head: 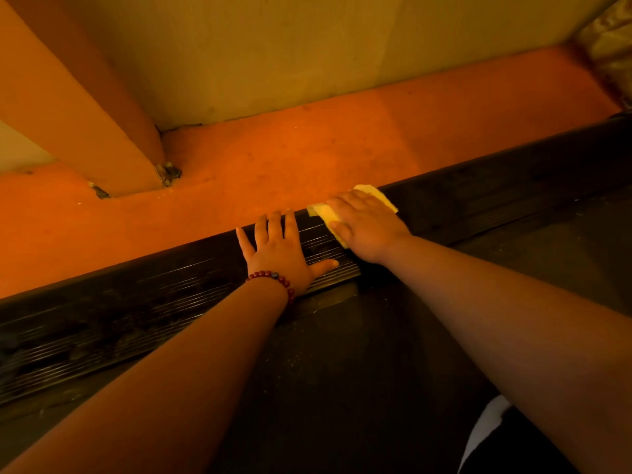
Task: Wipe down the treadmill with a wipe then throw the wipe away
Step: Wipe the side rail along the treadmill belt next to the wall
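Now r. hand (366,224) presses flat, fingers straight, on pale yellow folded wipe (383,197) at far edge of treadmill's black ribbed side rail (136,319), l. hand (280,249) spread flat alongside; unpinched, wipe could slip onto orange floor (239,186).

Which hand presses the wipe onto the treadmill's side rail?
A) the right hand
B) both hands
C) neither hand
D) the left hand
A: the right hand lies flat on the yellow wipe on the side rail, while the left hand, wearing a bead bracelet, rests bare on the rail beside it.
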{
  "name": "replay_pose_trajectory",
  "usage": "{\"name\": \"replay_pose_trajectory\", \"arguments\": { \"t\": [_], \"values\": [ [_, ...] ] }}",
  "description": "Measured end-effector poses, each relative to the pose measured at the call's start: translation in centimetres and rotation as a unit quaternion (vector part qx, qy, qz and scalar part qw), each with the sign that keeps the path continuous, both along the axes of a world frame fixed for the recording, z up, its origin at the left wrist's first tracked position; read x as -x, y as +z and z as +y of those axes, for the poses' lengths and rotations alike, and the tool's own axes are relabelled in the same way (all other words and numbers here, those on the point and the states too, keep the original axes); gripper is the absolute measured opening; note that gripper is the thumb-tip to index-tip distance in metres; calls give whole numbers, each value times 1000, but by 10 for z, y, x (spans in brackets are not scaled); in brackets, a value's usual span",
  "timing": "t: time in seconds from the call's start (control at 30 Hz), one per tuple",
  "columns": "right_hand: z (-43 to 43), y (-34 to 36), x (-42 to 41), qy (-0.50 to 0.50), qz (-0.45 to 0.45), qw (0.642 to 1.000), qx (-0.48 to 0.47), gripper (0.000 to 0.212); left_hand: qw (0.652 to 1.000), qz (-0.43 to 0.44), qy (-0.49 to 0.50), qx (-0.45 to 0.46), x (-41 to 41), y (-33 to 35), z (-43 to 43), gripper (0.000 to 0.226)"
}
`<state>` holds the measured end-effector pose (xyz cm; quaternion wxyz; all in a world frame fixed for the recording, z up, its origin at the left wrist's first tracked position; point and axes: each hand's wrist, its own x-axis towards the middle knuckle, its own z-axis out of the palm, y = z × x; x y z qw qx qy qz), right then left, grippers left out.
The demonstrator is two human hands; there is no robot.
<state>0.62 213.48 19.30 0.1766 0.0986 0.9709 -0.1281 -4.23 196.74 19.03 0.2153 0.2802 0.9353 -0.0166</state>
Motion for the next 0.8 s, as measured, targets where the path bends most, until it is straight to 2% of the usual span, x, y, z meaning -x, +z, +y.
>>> {"name": "replay_pose_trajectory", "arguments": {
  "t": [0.2,0.4,0.6,0.67,0.8],
  "values": [
    [47,2,-6,-143,-24,989,-34,51,1000,-20,-13,0,2,4,16,118],
    [22,0,0,-15,19,1000,16,46,999,-30,-14,-29,-9,0,51,118],
    [75,-2,-8,-140,-12,990,-7,48,1000,-24,-15,-7,-8,-5,58,117],
    [65,0,-6,-130,-5,992,-3,47,1000,-25,-15,-4,-8,-6,60,116],
    [42,0,-7,-31,28,999,32,46,1000,-26,-17,0,-8,-6,61,112]
  ]
}}
